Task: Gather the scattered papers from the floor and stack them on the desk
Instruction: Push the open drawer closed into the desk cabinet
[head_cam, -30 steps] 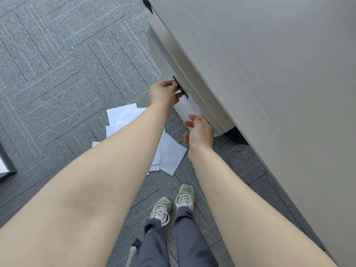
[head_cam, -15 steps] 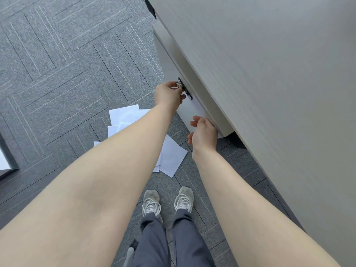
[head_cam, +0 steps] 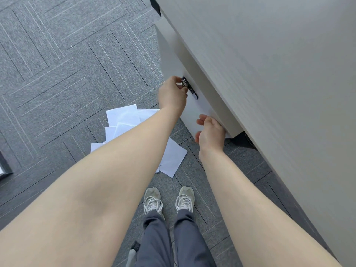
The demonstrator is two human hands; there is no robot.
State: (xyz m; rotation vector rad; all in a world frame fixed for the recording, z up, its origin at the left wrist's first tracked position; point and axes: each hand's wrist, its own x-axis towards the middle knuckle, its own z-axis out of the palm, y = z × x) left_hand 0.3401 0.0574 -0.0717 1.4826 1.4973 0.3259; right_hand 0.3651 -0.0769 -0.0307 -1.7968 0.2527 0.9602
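Several white papers lie scattered and overlapping on the grey carpet, partly hidden under my left forearm; one sheet sticks out to the right of it. The pale grey desk fills the right side. My left hand pinches the metal knob of a lock on the white cabinet front under the desk. My right hand has its fingers curled around the cabinet's lower right edge. Neither hand touches any paper.
Grey patterned carpet tiles cover the floor. My two feet in pale sneakers stand just below the papers. A dark-framed object shows at the left edge. A dark caster sits under the desk.
The view has shifted slightly. My left hand stays on the lock knob and my right hand has slid a little along the cabinet's lower edge. The papers lie where they were.
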